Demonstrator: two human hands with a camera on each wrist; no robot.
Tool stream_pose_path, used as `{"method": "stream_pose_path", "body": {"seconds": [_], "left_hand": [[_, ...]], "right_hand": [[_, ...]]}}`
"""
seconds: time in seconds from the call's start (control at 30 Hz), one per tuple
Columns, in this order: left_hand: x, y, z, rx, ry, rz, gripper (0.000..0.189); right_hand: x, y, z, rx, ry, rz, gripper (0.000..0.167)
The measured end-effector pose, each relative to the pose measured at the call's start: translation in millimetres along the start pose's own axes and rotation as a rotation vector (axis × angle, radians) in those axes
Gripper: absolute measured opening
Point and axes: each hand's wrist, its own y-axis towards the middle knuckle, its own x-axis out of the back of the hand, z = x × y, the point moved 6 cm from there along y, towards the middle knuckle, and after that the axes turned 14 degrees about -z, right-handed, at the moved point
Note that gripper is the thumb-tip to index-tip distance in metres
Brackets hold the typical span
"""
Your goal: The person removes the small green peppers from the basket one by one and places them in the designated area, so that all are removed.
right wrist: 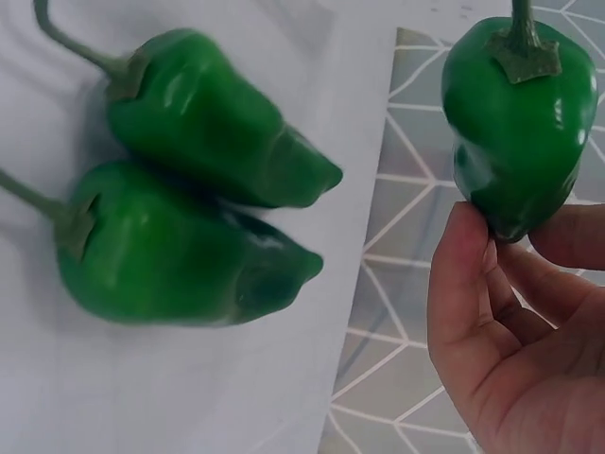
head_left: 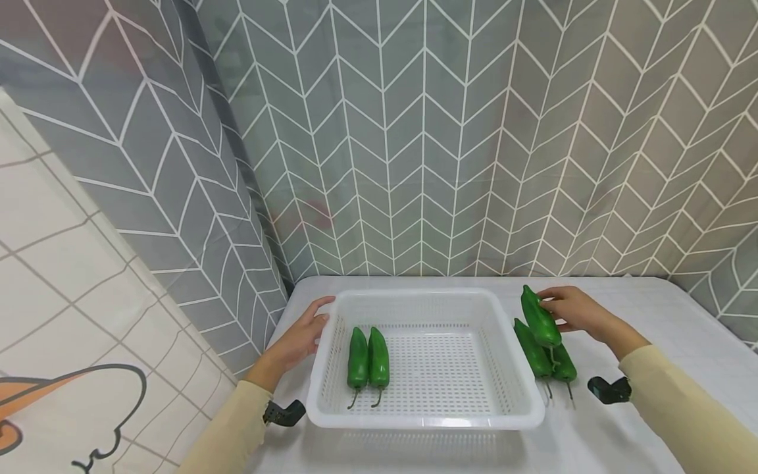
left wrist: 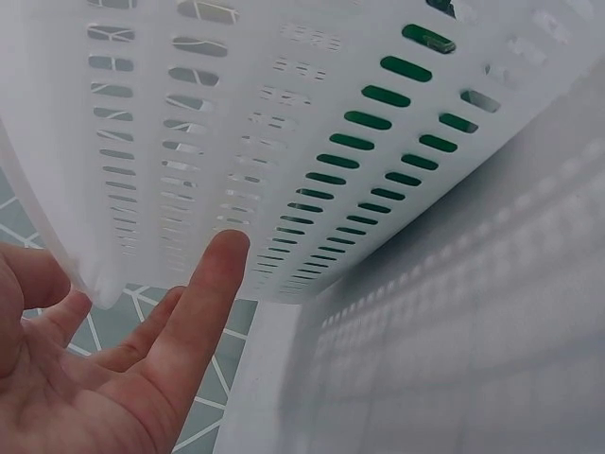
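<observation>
Right wrist view: I have the right hand (right wrist: pixel 510 350) pinching one green pepper (right wrist: pixel 520 123) between thumb and fingers, near its tip in this view. In the head view its long axis runs from the stem, on my side, to a tip pointing away and slightly left. Just beneath the grip lie two loose peppers, the outer one (head_left: pixel 565 365) and the inner one (head_left: pixel 533 352), side by side; the right hand is the nearer to them. The relation that matters, I judge, is that the white basket (head_left: pixel 432 422) sits directly left of the grip, its right wall close by. Farther left inside it rest two basket peppers (head_left: pixel 379 359), parallel, stems toward me. Farthest left, the left hand (head_left: pixel 299 339) touches the basket's outer wall, fingers extended. My count: five peppers, one basket.
</observation>
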Motion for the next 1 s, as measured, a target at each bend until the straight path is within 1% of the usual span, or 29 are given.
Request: {"method": "stream_pose_path", "body": {"seconds": [0.17, 0.33, 0.8, 1.0], "left_hand": [[-0.4, -0.1, -0.8, -0.01, -0.002, 0.012, 0.048], [0.2, -1.2, -0.9, -0.012, -0.001, 0.009, 0.048], [0.1, -1.5, -1.1, 0.001, 0.001, -0.005, 0.048], [0.1, -1.3, -1.7, -0.003, -0.003, 0.005, 0.048]], "right_hand": [[4, -0.9, -9, -0.014, -0.015, -0.01, 0.047], [5, -1.3, -19, -0.026, -0.033, -0.007, 0.048], [14, -3.4, -44, -0.071, -0.095, -0.027, 0.046], [16, -3.3, -51, -0.068, -0.119, -0.04, 0.045]]}}
